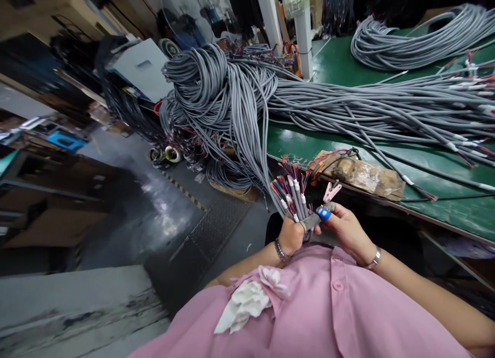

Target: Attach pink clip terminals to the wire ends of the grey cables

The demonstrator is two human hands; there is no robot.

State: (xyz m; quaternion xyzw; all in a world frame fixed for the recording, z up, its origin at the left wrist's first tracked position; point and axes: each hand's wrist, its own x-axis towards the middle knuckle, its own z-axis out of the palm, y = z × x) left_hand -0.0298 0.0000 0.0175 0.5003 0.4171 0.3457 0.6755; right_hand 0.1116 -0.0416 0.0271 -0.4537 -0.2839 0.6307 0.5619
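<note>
My left hand (pixel 292 235) is closed around a bundle of grey cables (pixel 294 195), close in front of my body. White bands circle the cable ends, and thin multicoloured wires (pixel 290 167) fan out of them. A grey strip (pixel 312 221) crosses the bundle just at my left fingers and runs to the right. My right hand (pixel 348 232) pinches the far end of that strip; something blue with a white spot covers the thumb. Just above the right fingertips is a pink clip (pixel 331 192). The underside of the bundle is hidden by my left hand.
Many more grey cables (pixel 348 108) lie along the green table (pixel 444 175), some hanging over its left end. A coiled cable heap (pixel 413 38) sits at the back right. A tape-wrapped wooden block (pixel 367 177) with wires is at the near edge. A white post (pixel 303 44) stands behind.
</note>
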